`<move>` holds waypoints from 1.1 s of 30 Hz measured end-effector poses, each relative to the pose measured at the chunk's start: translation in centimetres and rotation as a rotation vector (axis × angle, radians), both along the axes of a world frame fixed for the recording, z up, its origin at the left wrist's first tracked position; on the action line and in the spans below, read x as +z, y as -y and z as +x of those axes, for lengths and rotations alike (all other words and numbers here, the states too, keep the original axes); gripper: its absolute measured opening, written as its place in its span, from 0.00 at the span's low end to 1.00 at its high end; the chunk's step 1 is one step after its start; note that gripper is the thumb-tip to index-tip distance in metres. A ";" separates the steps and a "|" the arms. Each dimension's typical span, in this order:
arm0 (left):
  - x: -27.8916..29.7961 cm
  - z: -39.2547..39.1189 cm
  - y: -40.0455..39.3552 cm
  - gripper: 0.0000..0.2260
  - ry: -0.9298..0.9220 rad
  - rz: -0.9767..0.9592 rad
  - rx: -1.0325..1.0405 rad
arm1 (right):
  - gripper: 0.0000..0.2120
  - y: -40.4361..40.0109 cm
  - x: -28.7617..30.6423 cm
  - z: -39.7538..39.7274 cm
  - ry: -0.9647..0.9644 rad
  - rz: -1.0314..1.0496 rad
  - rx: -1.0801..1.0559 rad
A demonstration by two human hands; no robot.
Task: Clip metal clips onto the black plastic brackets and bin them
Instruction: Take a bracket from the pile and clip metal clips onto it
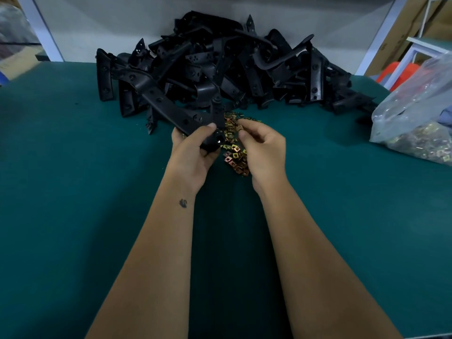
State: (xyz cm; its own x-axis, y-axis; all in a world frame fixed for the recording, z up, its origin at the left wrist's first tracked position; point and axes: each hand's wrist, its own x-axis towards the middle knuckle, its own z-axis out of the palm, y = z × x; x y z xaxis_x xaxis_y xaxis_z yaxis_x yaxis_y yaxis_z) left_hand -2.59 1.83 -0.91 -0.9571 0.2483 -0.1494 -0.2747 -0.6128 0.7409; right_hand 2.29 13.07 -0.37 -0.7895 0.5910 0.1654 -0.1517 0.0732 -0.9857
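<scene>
My left hand point(193, 152) grips the near end of a long black plastic bracket point(166, 105) that slants up and away to the left. My right hand point(263, 145) pinches one small gold metal clip point(239, 128) between thumb and forefinger, just right of the bracket's end and apart from it. Under and between both hands lies a loose heap of gold metal clips point(234, 155) on the green table. A big pile of black brackets point(227, 64) fills the back middle of the table.
A clear plastic bag point(415, 118) holding more clips sits at the right edge of the green table point(73, 192). White shelf posts and cardboard boxes stand behind the table. An orange-red object point(396, 72) shows beyond the right corner.
</scene>
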 end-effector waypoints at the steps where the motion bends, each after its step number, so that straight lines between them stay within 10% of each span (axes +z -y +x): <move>1: 0.0 0.1 0.0 0.21 -0.020 -0.004 -0.022 | 0.12 -0.1 0.1 0.1 -0.022 -0.069 0.016; 8: 0.2 0.6 -0.6 0.25 -0.025 0.036 -0.029 | 0.05 0.0 0.6 0.1 -0.104 -0.434 0.132; 18: 0.3 1.0 -1.4 0.35 -0.070 -0.079 0.114 | 0.06 0.1 0.1 0.0 -0.025 -0.209 0.116; 33: 0.3 0.6 -0.9 0.25 -0.023 -0.047 0.142 | 0.12 0.5 0.5 0.4 -0.012 0.038 0.276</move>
